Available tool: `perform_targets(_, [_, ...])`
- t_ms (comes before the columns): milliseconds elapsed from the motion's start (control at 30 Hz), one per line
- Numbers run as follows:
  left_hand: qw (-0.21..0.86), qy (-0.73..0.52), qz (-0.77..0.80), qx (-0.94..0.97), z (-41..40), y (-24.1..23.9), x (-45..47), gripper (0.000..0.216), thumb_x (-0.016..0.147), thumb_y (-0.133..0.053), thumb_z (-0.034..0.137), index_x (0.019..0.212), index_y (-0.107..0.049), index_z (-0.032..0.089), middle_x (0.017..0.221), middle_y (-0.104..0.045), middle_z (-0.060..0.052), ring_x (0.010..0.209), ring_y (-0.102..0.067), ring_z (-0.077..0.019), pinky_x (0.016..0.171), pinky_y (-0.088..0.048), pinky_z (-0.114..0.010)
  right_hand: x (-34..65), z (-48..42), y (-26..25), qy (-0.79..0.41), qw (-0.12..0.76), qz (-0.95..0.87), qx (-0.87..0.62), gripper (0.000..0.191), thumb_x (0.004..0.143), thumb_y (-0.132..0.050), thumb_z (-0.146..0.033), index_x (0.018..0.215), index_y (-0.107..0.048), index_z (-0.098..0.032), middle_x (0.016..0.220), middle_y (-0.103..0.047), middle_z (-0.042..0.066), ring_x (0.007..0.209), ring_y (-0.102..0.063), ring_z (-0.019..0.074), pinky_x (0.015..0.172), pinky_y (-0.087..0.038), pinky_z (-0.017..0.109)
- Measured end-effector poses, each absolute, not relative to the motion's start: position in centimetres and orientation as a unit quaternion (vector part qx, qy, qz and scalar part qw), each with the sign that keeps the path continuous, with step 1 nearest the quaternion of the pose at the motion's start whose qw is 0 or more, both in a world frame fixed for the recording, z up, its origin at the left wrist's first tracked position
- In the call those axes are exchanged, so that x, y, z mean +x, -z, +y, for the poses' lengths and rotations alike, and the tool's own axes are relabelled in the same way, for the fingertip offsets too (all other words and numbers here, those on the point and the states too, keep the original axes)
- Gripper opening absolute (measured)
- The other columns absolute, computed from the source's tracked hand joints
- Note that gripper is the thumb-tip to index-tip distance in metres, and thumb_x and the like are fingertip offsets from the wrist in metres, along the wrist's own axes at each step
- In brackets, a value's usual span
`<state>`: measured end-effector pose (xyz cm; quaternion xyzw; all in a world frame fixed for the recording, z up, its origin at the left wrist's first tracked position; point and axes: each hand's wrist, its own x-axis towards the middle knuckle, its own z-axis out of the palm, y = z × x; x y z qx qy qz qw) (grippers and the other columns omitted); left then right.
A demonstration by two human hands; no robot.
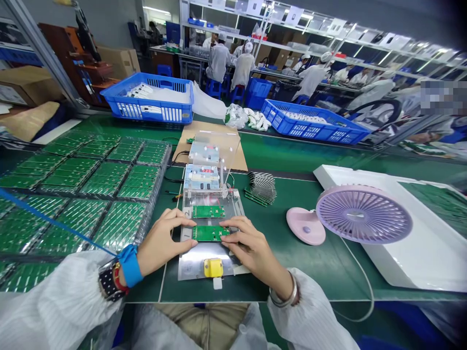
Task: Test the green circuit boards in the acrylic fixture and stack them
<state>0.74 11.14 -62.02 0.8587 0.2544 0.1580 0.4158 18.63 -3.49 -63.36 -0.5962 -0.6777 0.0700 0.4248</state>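
Observation:
A clear acrylic test fixture [214, 204] stands on the green bench in front of me, with a yellow button [213, 267] at its near end. Two small green circuit boards lie in it: one in the far slot [208, 211], one in the near slot [210, 233]. My left hand [162, 245] and my right hand [251, 250] hold the near board by its left and right ends, fingers pinched on its edges. A blue strap runs from my left wrist band [130, 265].
Trays of green circuit boards [91, 194] fill the left of the bench. A fanned stack of small boards [261, 187] lies right of the fixture. A lilac desk fan [359, 214] and a white tray [401, 243] stand at the right. Blue baskets [153, 104] and seated workers are beyond.

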Motion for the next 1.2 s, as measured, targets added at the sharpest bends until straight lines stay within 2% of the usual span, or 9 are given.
perform_targets(367, [0.439,-0.157,0.266,0.844,11.1,62.6,0.6,0.024,0.065,-0.071,0.024,0.088,-0.066,0.021,0.086,-0.053,-0.002,0.09,-0.048,-0.0229,0.079,-0.04,-0.037,18.9,-3.5,63.2,-0.077,0.382,-0.664,-0.638,0.013,0.079,-0.061,-0.019,0.092,-0.063,-0.021,0.104,-0.064,0.006,0.101,-0.052,0.0224,0.083,-0.042,0.042])
perform_targets(700, [0.445,-0.155,0.264,0.842,11.2,62.8,0.6,0.024,0.065,-0.071,0.026,0.088,-0.066,0.022,0.087,-0.053,-0.002,0.09,-0.048,-0.0229,0.078,-0.04,-0.036,19.4,-4.3,63.2,-0.118,0.402,-0.626,-0.657,0.032,0.077,-0.063,-0.02,0.108,-0.057,-0.024,0.104,-0.065,0.006,0.103,-0.052,0.0226,0.087,-0.041,0.042])
perform_targets(1067, [0.437,-0.162,0.257,0.847,11.2,62.7,0.5,0.023,0.066,-0.069,0.027,0.088,-0.065,0.022,0.088,-0.055,-0.002,0.092,-0.048,-0.0229,0.078,-0.041,-0.036,19.5,-4.2,62.7,-0.124,0.387,-0.629,-0.662,0.028,0.075,-0.065,-0.019,0.102,-0.061,-0.023,0.104,-0.065,0.006,0.102,-0.054,0.023,0.085,-0.044,0.042])
perform_targets(1200, [0.435,-0.161,0.258,0.848,11.2,62.7,0.5,0.026,0.066,-0.07,0.029,0.091,-0.064,0.023,0.088,-0.055,-0.002,0.091,-0.049,-0.0227,0.078,-0.041,-0.035,19.9,-3.8,60.5,-0.087,0.45,-0.594,-0.662,0.022,0.078,-0.061,-0.02,0.1,-0.061,-0.022,0.1,-0.065,0.006,0.096,-0.058,0.0198,0.082,-0.048,0.036])
